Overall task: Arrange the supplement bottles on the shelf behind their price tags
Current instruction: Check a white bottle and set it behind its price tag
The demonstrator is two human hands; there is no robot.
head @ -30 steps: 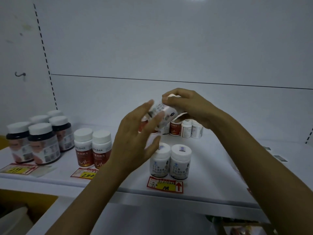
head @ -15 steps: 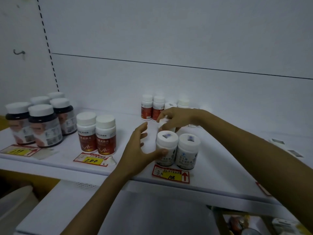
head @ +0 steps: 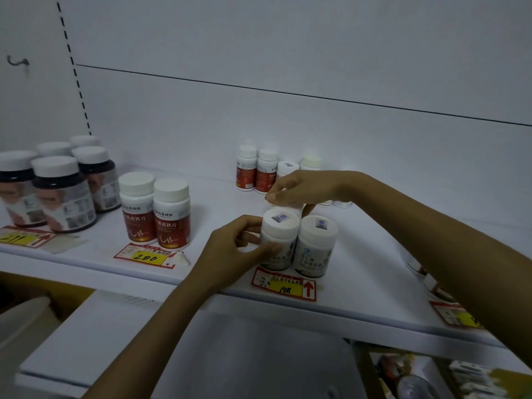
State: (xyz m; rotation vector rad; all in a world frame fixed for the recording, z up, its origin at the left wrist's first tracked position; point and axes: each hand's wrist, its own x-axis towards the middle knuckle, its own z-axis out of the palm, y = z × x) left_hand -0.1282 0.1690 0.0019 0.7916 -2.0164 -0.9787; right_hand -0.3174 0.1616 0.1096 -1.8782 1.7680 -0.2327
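Near the front edge of the shelf (head: 207, 286), just behind the 108 price tag (head: 285, 287), the left hand (head: 230, 249) is holding the front-left white bottle (head: 279, 226), its grip curled round the side; this bottle is standing upright, touching its twin (head: 315, 249). Directly behind the pair, the right hand (head: 302, 187) is holding a third white bottle (head: 289, 210) from above, its grip curled over the cap. Two red-labelled bottles (head: 256, 171) are standing at the back edge.

Our left hand (head: 230, 250) grips the front-left white bottle (head: 278, 239) behind the 108 price tag (head: 283, 285); our right hand (head: 300, 187) holds the rear white bottle (head: 288, 209) just behind it.
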